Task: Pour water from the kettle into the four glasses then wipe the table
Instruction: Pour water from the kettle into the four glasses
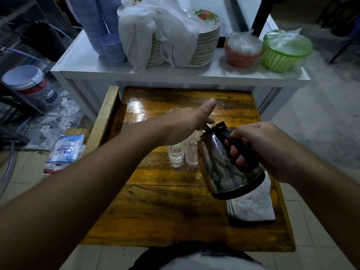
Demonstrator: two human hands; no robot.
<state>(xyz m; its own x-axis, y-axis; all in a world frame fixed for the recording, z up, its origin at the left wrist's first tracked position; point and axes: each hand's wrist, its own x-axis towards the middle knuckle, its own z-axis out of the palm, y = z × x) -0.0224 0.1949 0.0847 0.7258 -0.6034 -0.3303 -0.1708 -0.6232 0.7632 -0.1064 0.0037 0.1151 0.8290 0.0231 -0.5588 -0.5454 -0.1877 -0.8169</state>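
A steel kettle (224, 164) with a black handle and lid hangs tilted to the left above the wooden table (165, 207). My right hand (265, 147) grips its handle. My left hand (187, 123) reaches over the glasses, thumb raised, fingertips touching the kettle's lid near the spout. Two clear glasses (176, 152) (191, 151) stand side by side under my left hand, just left of the kettle; a further glass rim shows behind my wrist. A folded white cloth (253, 205) lies on the table's right side, partly under the kettle.
Behind the table a white counter (87, 67) carries stacked plates (206, 45) draped with a white cloth, blue bowl stacks (111, 45), and an orange basket (241, 51) and green basket (282, 53). A tub (31, 84) and a plastic bag (64, 149) sit at the left.
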